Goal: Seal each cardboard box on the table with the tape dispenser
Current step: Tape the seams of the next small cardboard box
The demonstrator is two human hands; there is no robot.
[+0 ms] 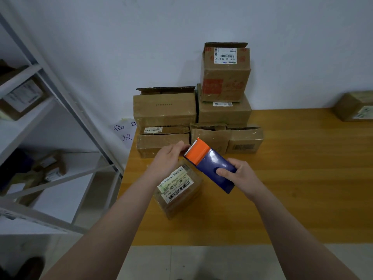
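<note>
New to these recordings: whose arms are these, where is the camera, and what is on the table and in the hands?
There is no robot: one camera worn on a person's head looks down at their bare arms. The right hand grips a blue-and-orange tape dispenser; the left hand pinches its orange toothed end. Beneath them a small labelled box lies on the wooden table. More boxes are stacked against the wall, and a metal shelf stands at the left.

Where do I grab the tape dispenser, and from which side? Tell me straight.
Grip the tape dispenser by its blue body, at the end far from the orange head, coming from the right, as the right hand does. The head carries a toothed blade, with the left hand beside it.
</note>
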